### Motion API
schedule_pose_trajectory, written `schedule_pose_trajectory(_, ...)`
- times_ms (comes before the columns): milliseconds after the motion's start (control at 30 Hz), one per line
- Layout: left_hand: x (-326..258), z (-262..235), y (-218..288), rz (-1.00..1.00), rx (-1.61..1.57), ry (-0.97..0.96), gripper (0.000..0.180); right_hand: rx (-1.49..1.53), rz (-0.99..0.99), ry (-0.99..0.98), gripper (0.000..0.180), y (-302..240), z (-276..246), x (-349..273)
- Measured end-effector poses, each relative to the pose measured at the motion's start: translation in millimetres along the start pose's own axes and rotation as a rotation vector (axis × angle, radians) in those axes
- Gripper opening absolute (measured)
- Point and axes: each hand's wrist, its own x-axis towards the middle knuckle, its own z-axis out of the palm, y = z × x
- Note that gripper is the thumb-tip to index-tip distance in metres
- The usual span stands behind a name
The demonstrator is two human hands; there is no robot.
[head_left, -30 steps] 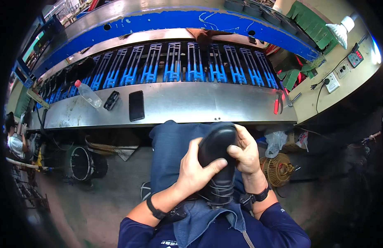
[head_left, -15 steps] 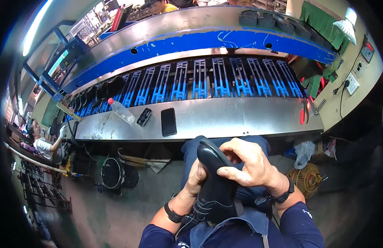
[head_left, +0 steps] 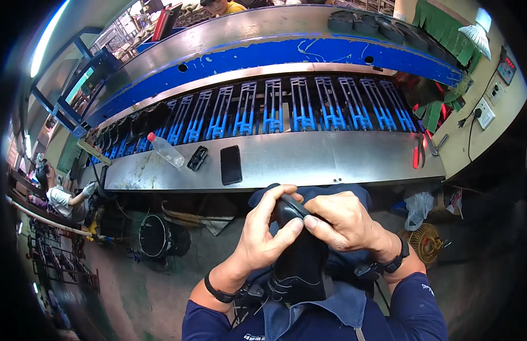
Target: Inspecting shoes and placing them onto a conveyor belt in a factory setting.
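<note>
A black leather shoe (head_left: 300, 261) rests over my lap, its toe pointing away from me and its laces near my apron. My left hand (head_left: 266, 227) grips the toe end from the left, fingers curled over the front and thumb pressed on the upper near the sole edge. From the right, my right hand (head_left: 346, 221) holds the same edge, its thumb beside the left thumb. Both thumb tips nearly meet at the rim. The fingers under the sole are partly hidden.
Ahead is a metal bench (head_left: 286, 156) with a phone (head_left: 231, 165), a clear bottle (head_left: 168, 152), a black plastic piece (head_left: 198, 158) and red-handled pliers (head_left: 417, 156). Blue racks (head_left: 273, 113) line a conveyor behind. A bucket (head_left: 153, 236) stands left, a yellow fan (head_left: 425, 241) right.
My left hand has moved up from the shoe's side to its toe, its thumb now on top. The right hand has shifted slightly, its thumb closer to the rim.
</note>
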Motion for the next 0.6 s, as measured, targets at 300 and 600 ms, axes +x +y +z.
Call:
schedule_pose_trajectory(300, 1.2, 5.6, -4.9, -0.07, -0.136, -0.024, 0.048, 0.046, -0.07, 0.012, 0.011, 5.4, 7.8, 0.8)
schedule_pose_trajectory(600, 4.3, 3.6, -16.3, -0.003, -0.204, -0.136, 0.052, -0.257, -0.126, 0.015, 0.035, -14.3, 3.0, 2.0)
